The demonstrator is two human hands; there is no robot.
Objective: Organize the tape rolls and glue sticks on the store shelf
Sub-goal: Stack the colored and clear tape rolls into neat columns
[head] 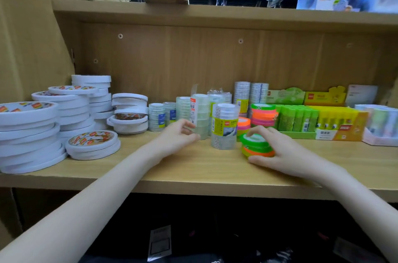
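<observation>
Hands at work on the shelf (193, 168): the right hand (286, 155) curls round a short stack of neon tape rolls (256, 146), apparently to join matching rolls (263, 115) behind, while the left hand (178, 135) pinches a clear tape tube (200, 116), steadying it; glue sticks (318, 120) sit boxed at right.

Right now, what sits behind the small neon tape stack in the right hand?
Behind the neon tape stack gripped by the right hand stand more neon rolls and green glue sticks; their lower parts are covered.
</observation>
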